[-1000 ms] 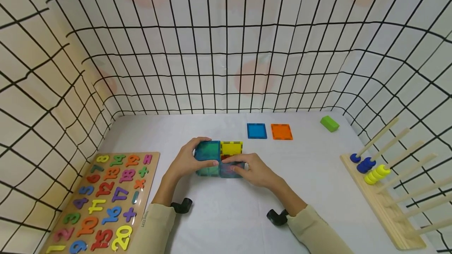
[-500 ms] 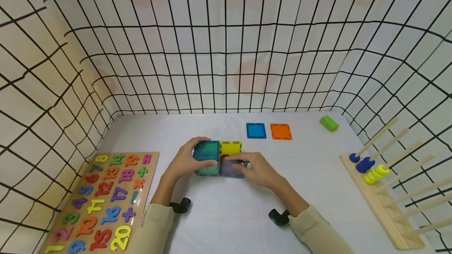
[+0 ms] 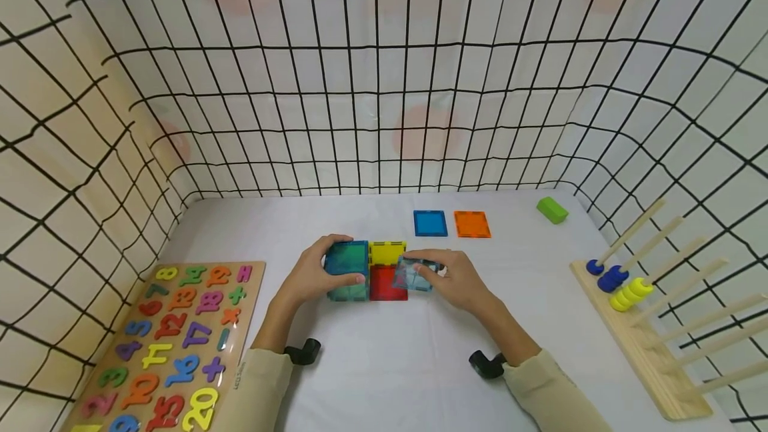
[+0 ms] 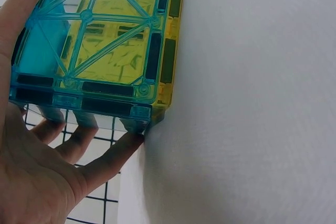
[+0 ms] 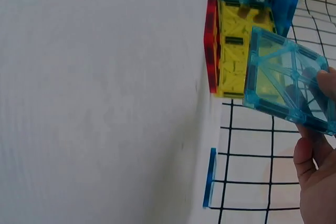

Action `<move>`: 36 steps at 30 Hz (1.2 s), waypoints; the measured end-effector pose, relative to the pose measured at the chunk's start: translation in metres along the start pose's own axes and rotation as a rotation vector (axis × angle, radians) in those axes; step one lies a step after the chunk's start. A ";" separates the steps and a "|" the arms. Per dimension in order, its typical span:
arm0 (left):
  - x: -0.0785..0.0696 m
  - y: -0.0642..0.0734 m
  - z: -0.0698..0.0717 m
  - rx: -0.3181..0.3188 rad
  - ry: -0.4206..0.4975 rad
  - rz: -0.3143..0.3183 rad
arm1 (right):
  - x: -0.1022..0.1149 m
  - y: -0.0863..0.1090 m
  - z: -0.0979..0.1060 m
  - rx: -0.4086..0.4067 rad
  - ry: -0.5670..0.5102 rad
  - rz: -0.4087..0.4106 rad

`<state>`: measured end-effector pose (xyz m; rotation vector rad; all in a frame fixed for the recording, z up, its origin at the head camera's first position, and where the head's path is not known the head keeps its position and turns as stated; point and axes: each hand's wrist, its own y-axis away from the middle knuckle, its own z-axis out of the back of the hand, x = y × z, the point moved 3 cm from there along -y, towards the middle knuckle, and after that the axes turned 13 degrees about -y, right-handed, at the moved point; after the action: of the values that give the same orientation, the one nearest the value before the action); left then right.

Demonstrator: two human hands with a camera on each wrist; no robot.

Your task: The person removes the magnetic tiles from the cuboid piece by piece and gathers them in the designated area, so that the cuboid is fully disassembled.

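Note:
My left hand grips a box-shaped build of see-through teal magnetic tiles, fingers on its far side and thumb across the near side. In the left wrist view the build's front tile shows cross ribs, with yellow visible through it. Right of the box a yellow magnetic tile stands upright, and a red magnetic tile lies flat in front of it. My right hand pinches a light blue magnetic tile between thumb and fingers, tilted and raised over the red tile's right edge.
Farther back lie a blue tile and an orange tile. A green block is at the back right. A number puzzle board lies left; a wooden peg stand with coloured beads stands right. Wire mesh encloses the table.
My right hand has drawn the light blue tile off to the right, away from the box, uncovering the red tile. The left hand has kept its grip in place.

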<state>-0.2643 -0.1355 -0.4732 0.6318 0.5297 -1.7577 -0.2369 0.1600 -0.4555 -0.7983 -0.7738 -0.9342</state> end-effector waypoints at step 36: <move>0.001 0.000 -0.002 0.007 0.001 0.008 | -0.090 0.017 0.156 -0.568 -0.215 -0.184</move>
<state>-0.2642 -0.1355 -0.4755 0.6388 0.5210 -1.7530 -0.2906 0.3328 -0.4598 -1.3563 -0.7847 -1.2719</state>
